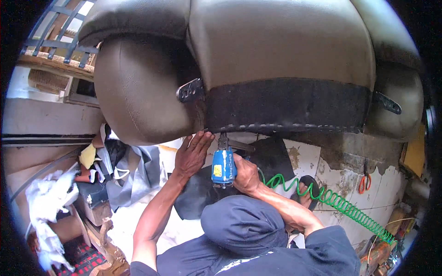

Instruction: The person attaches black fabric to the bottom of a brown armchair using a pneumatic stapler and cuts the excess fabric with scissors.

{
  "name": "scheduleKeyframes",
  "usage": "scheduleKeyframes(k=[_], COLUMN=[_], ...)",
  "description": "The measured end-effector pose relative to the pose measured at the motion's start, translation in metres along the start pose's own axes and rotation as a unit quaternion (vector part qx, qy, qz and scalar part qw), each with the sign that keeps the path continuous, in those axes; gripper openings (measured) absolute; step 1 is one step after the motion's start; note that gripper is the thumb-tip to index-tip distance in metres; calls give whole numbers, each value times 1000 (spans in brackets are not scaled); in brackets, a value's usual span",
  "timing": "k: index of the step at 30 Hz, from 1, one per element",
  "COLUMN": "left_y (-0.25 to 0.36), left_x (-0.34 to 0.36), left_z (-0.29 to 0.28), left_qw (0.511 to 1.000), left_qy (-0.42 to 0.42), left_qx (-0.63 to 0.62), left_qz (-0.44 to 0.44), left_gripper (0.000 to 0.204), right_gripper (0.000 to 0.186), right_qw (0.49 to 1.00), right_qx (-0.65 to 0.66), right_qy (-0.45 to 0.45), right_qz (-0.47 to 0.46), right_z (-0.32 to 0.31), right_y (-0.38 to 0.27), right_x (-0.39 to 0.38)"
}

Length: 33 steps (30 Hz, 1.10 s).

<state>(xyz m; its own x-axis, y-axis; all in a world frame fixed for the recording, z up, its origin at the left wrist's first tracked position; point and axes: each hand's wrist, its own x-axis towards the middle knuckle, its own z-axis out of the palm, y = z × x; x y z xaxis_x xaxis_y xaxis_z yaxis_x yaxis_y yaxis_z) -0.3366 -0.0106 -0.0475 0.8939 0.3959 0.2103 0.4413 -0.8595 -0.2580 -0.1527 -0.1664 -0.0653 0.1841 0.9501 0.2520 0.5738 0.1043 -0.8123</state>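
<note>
A large grey-brown upholstered seat (pixel 281 43) fills the upper part of the view. Along its lower side runs a black fabric strip (pixel 285 103) with a row of staples near the edge. My right hand (pixel 246 175) is wrapped round a blue air staple gun (pixel 223 168), whose nose meets the left part of that edge. Just left of the nose, my left hand (pixel 191 154) lies with outstretched fingers, its fingertips against the strip's lower edge. A metal bracket (pixel 189 90) sticks out above my left hand, and another bracket (pixel 387 102) is at the right.
A coiled green air hose (pixel 340 204) stretches from beside the gun to the lower right. Orange-handled scissors (pixel 364 183) lie on the worn tiled floor (pixel 377 198). Grey material scraps (pixel 138 177) and white stuffing (pixel 48 202) are heaped at left. A webbed wooden frame (pixel 57 64) stands upper left.
</note>
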Motion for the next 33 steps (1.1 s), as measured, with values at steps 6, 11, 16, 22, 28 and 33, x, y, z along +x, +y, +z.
scheduleKeyframes(k=[6,11,16,22,28,33], left_y=[-8,-1,-11,-8,-20,-21], left_x=[-11,-4,-8,-8,-22,-18], left_z=[-13,-32,-40,-57,-61,-60], left_qw=[995,993,991,968,951,941], left_qy=[-92,-54,-26,89,126,131], left_qx=[-1,-93,-128,-218,-231,-236], left_qz=[-30,-52,-36,-88,-163,-204], left_gripper=[59,60,54,46,34,27], right_gripper=[67,71,68,76,89,87], right_qw=[1000,999,1000,1000,998,998], right_qx=[7,12,1,4,-4,0], right_qy=[4,-13,6,3,-40,-21], right_qz=[-19,-47,-30,2,-43,-57], right_z=[0,1,7,19,14,17], right_y=[-11,-18,-18,-11,-16,-15], right_x=[4,6,13,8,8,8])
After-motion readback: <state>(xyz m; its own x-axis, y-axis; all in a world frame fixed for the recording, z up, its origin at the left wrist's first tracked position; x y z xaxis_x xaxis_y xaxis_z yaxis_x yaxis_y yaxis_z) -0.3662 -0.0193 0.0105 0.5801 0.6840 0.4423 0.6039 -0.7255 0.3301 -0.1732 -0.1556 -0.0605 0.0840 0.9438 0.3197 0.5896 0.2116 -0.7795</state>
